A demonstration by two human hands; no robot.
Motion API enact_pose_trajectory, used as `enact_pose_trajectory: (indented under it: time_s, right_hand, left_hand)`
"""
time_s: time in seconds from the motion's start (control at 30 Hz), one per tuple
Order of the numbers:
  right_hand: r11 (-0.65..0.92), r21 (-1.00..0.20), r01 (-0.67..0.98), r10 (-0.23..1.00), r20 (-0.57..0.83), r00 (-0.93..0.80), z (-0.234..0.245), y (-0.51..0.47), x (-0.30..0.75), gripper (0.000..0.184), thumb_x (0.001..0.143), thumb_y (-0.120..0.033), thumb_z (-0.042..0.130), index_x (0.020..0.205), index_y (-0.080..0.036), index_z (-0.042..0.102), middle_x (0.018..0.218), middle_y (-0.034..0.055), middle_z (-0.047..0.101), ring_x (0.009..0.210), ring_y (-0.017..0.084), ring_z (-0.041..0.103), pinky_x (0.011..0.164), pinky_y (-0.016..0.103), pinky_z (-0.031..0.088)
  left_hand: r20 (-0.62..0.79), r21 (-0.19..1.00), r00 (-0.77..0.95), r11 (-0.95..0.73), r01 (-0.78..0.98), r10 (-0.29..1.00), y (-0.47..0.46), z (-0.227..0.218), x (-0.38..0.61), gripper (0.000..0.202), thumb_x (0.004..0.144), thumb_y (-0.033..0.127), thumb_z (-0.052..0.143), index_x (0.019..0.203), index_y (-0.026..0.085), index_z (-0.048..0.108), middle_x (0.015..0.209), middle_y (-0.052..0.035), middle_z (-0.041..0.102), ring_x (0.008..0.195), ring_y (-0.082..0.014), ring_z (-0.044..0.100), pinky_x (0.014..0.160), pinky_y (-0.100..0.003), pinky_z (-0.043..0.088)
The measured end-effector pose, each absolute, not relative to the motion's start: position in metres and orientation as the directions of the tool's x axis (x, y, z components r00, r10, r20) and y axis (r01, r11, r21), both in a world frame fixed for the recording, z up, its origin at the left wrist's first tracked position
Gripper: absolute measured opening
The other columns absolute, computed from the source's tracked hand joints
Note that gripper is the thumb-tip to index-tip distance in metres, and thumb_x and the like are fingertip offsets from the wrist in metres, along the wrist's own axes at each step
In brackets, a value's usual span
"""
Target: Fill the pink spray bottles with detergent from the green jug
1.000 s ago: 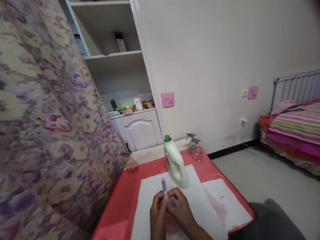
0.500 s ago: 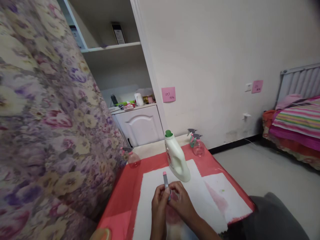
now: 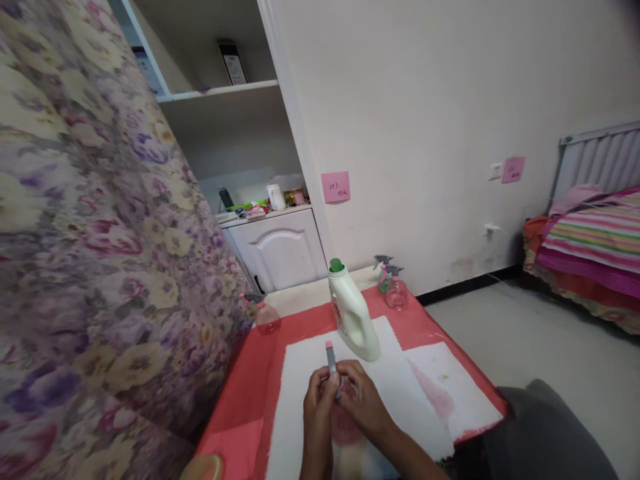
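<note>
At the near edge, around 8 o'clock from the hands, a tan round object (image 3: 201,469) is cut off by the frame. At the centre, the left hand (image 3: 319,400) has its fingers closed in narrowly around a grey spray head (image 3: 331,359) with a pink nozzle tip that points toward 12 o'clock; the right hand (image 3: 364,399) meets it from the 4 o'clock side, fingers curled and bunched at the head's base. Just beneath both hands is a round, clear pinkish bottle (image 3: 345,430), over the white sheet (image 3: 300,363) on the red cover (image 3: 239,393). Head and bottle are together in the same place, so that much looks done; the fingers hide the joint, so I cannot tell whether it is tight, and any work left would seem to lie there. At 3 o'clock a second sheet (image 3: 473,380) carries a pink stain. Farther out, just past 12 o'clock, a pale green jug (image 3: 354,317) stands apart from the hands, a green piece at its mouth. Farther still, three others appear finished, each wearing its head: a pink bottle (image 3: 268,319) between 10 and 11, and a second pink bottle (image 3: 397,294) at 1, with a green bottle (image 3: 383,280) just behind it.
</note>
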State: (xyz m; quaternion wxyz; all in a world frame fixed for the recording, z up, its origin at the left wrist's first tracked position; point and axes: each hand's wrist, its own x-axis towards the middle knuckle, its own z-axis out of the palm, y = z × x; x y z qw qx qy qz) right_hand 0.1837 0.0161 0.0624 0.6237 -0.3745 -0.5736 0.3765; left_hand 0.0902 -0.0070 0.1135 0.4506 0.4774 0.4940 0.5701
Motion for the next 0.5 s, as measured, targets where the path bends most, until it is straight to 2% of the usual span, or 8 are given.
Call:
enact_pose_trajectory:
  time_s: [0.2,0.4,0.5]
  right_hand:
    - [0.429,-0.903,-0.028,0.901,0.425,0.086,0.0639,0.0188,0.1840,0.008,0.075,-0.026,0.068,0.081,-0.022,0.064,0.093,0.0037,0.064,0.093,0.022,0.061,0.085,0.035,0.048]
    - [0.442,-0.896,-0.040,0.897,0.441,0.041,0.0642,0.0174,0.1876,0.017,0.075,-0.022,0.065,0.091,-0.022,0.068,0.098,0.0041,0.066,0.095,0.022,0.063,0.085,0.034,0.049]
    - [0.452,-0.890,-0.049,0.892,0.451,0.033,0.0647,0.0173,0.1889,0.014,0.075,-0.019,0.063,0.087,-0.022,0.069,0.096,0.0035,0.066,0.094,0.022,0.063,0.085,0.034,0.049]
  left_hand:
    - [0.107,0.993,-0.115,-0.111,-0.029,0.988,-0.0060,0.1115,0.0900,0.037,0.074,0.051,0.068,0.094,0.019,0.068,0.093,-0.0064,0.074,0.089,-0.0255,0.065,0.079,-0.032,0.049]
    - [0.105,0.993,-0.129,-0.112,-0.048,0.986,-0.0058,0.1098,0.0905,0.035,0.075,0.050,0.069,0.093,0.020,0.067,0.091,-0.0045,0.073,0.087,-0.0232,0.064,0.079,-0.030,0.048]
    - [0.105,0.993,-0.115,-0.111,-0.040,0.988,-0.0046,0.1073,0.0883,0.034,0.076,0.049,0.068,0.094,0.020,0.066,0.093,-0.0038,0.071,0.090,-0.0228,0.064,0.081,-0.030,0.048]
